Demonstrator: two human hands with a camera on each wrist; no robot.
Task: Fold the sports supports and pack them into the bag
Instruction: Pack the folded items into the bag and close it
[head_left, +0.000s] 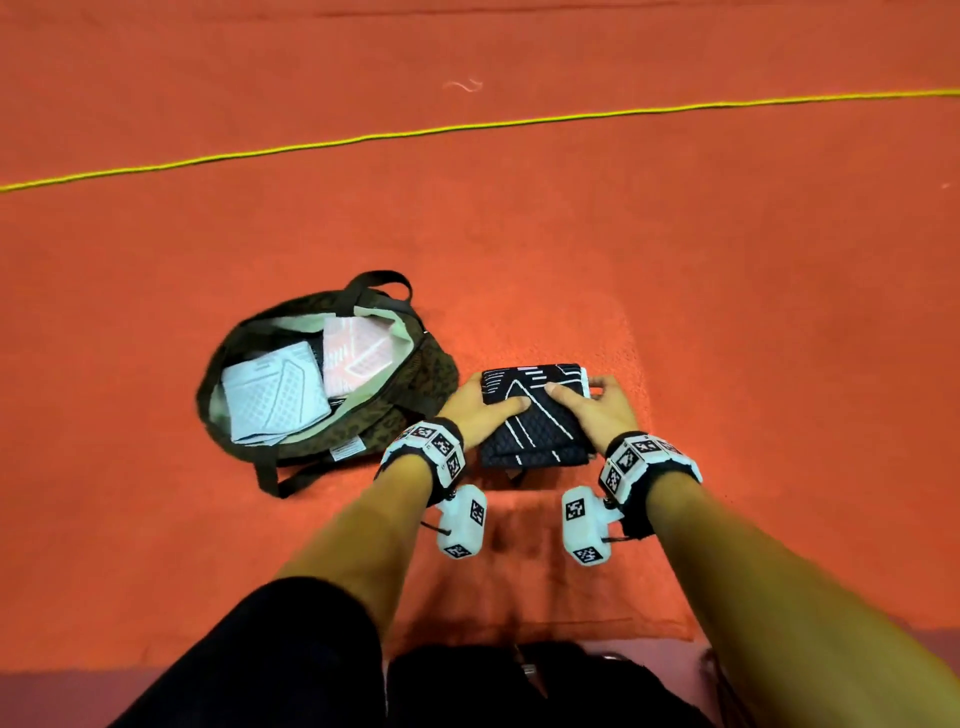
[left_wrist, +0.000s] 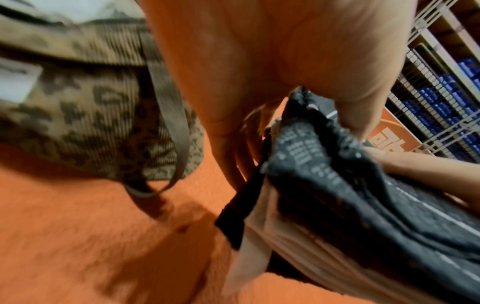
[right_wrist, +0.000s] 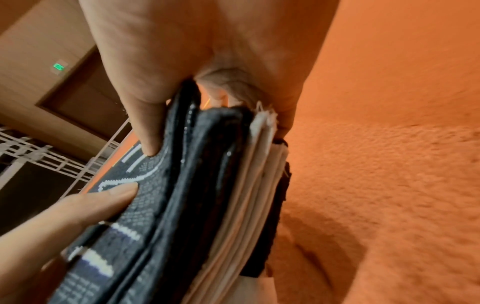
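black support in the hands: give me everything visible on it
The black support is a folded knit pad with white line markings; pale inner layers show at its edge. It sits right of the open bag, over the orange carpet. The left hand and right hand grip opposite sides, thumbs on top.

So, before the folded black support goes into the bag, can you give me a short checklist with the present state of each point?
1. Black support folded into a compact stack: ok.
2. Left hand grips its left edge, thumb on top: ok.
3. Right hand grips its right edge, thumb on top: ok.
4. Bag mouth open, facing up: ok.
5. Room in the bag: a white support and a pink support already lie inside; whether enough space remains: cannot tell.
6. Loose strap hangs from the stack's underside and may catch on the bag's rim: not ok.
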